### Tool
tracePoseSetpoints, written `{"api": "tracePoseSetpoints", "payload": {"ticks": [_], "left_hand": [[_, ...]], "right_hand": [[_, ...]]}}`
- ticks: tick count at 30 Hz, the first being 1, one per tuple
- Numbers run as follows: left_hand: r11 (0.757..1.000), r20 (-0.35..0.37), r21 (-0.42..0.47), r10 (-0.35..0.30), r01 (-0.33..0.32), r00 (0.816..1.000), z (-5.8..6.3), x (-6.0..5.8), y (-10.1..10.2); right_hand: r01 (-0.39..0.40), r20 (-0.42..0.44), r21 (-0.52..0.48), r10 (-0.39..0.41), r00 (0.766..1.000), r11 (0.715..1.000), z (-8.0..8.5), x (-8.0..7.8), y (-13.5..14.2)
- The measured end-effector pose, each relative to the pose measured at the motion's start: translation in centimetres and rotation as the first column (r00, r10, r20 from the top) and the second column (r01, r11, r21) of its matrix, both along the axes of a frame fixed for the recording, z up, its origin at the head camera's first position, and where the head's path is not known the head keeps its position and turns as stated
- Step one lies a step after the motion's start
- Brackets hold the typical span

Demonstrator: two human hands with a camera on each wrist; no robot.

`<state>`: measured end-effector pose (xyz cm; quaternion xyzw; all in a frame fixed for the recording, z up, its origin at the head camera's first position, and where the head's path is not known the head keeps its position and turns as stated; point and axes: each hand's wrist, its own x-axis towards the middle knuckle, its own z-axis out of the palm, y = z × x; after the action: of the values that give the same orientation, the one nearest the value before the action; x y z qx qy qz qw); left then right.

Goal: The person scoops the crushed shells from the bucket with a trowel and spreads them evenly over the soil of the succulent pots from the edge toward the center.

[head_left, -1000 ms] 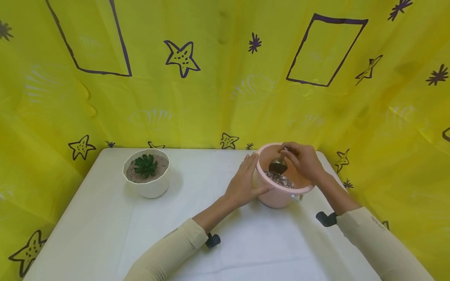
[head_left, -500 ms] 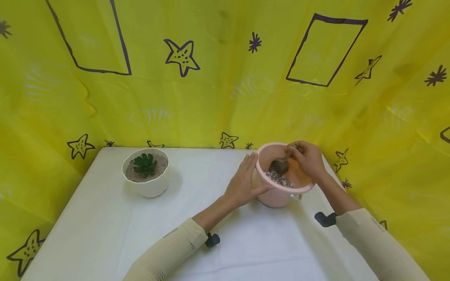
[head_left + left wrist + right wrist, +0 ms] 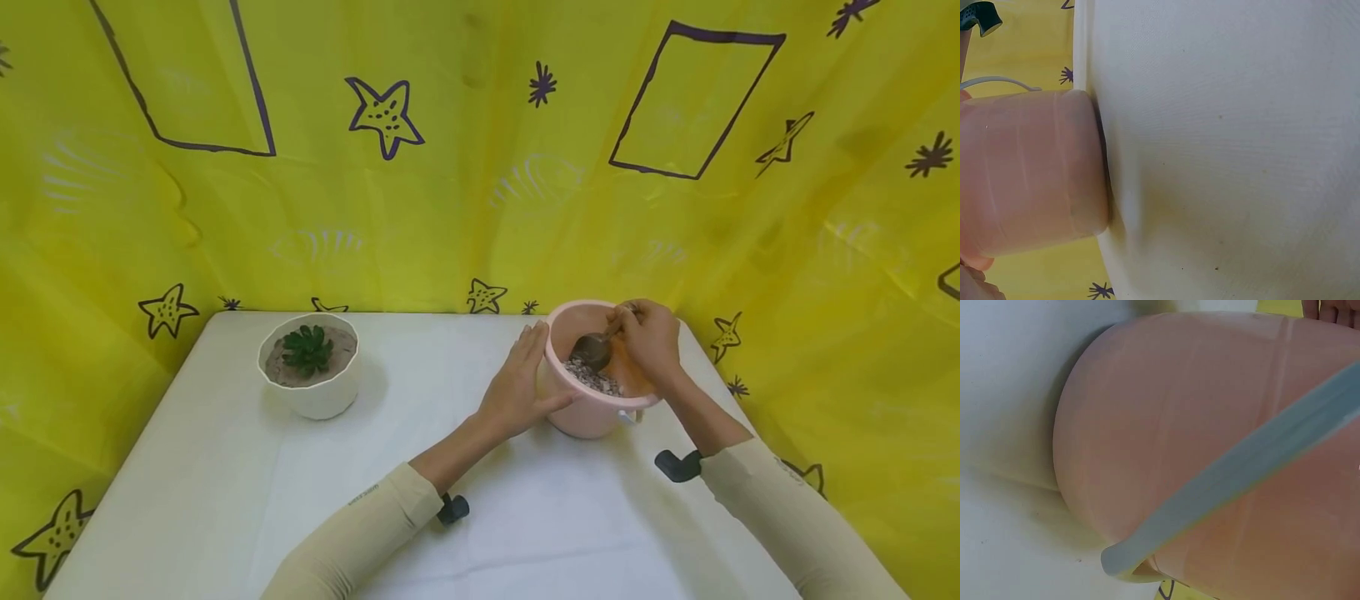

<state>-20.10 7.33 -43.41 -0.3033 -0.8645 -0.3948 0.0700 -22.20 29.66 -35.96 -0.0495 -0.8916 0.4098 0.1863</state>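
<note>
A pink bucket (image 3: 588,421) stands at the back right of the table, with grey-brown gravel-like material (image 3: 588,377) in it. My left hand (image 3: 516,382) rests against the bucket's left side, fingers straight along the wall and thumb at the near rim. Over the far right rim reaches my right hand (image 3: 651,337), pinching the handle of a spoon (image 3: 592,352). The spoon's dark metal bowl dips at the surface of the gravel. In the right wrist view the bucket's pale handle (image 3: 1235,465) hangs down its side; the spoon is hidden there.
A white pot (image 3: 318,400) holding a green succulent (image 3: 307,350) in grey soil stands at the back left of the white-covered table (image 3: 187,492). A yellow patterned curtain (image 3: 420,208) closes off the back and both sides.
The spoon has turned from blade-down to a flatter tilt, its bowl shifting slightly in the gravel. My right hand and forearm have moved a little left; my left hand stays at the bucket.
</note>
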Motion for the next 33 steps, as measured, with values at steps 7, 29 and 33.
{"api": "tracePoseSetpoints", "payload": {"ticks": [7,29,33], "left_hand": [[1.0,-0.001,0.005,0.004,-0.004,1.0,0.1,0.06,-0.02],[1.0,0.012,0.008,-0.004,0.004,1.0,0.33,-0.01,-0.17],[1.0,0.015,0.01,-0.015,0.015,1.0,0.26,-0.02,-0.07]], "right_hand": [[0.05,0.066,-0.085,-0.045,0.997,0.995,0.12,-0.01,0.37],[0.09,0.147,-0.24,-0.055,0.988,0.967,-0.26,-0.11,0.4],[0.075,0.165,-0.279,-0.029,0.986,0.958,-0.3,-0.01,0.43]]}}
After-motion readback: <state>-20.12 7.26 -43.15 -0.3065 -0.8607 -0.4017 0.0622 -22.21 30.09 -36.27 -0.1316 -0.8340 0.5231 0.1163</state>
